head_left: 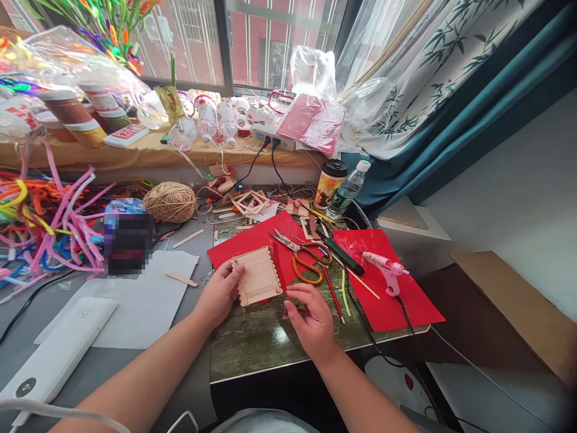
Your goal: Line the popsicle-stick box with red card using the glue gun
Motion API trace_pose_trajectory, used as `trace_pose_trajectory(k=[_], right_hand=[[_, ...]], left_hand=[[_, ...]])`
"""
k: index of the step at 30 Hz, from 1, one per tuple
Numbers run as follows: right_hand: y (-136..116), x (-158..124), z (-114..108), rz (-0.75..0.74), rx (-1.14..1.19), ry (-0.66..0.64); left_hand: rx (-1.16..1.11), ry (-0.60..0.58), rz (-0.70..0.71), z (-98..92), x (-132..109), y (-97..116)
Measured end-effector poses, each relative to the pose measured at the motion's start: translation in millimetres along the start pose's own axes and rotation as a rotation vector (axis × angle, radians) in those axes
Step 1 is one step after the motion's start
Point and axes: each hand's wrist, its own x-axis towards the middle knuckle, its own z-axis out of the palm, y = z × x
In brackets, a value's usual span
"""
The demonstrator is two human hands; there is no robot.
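Observation:
My left hand [219, 293] grips the left edge of a small panel of glued popsicle sticks [258, 275], holding it tilted just above the table. My right hand [310, 316] rests on the green tabletop [252, 337] just right of the panel, fingers curled and pinched together; whether anything is in them I cannot make out. Orange-handled scissors [303, 257] lie on a red paper sheet [252, 240] just beyond the panel. A pink glue gun [386, 270] stands on another red sheet [396, 300] to the right.
A twine ball [170, 202], pipe cleaners [40, 222], white paper [148, 294] with loose sticks and a white power bank [58, 352] lie left. Stick frames [250, 202], a coffee cup [330, 182] and water bottle [348, 188] stand behind. Cardboard [518, 307] lies right.

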Motion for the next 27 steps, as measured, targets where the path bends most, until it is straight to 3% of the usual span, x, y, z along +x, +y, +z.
trace_pose_trajectory(k=[4, 7, 11, 14, 18, 27], right_hand=[[7, 1, 3, 0.184, 0.173, 0.014], [15, 4, 10, 0.337, 0.432, -0.058], [19, 5, 15, 0.343, 0.655, -0.209], [17, 3, 15, 0.361, 0.664, -0.237], [12, 4, 12, 0.349, 0.588, -0.214], [9, 7, 12, 0.364, 0.558, -0.152]], left_hand=[[-0.041, 0.005, -0.006, -2.1, 2, 3], [-0.008, -0.014, -0.017, -1.5, -1, 2], [0.108, -0.095, -0.059, 2.5, -7, -3], [0.205, -0.136, 0.001, 4.9, -9, -7], [0.289, -0.074, 0.113, 5.8, -8, -9], [0.384, -0.074, 0.143, 2.6, -7, -6]])
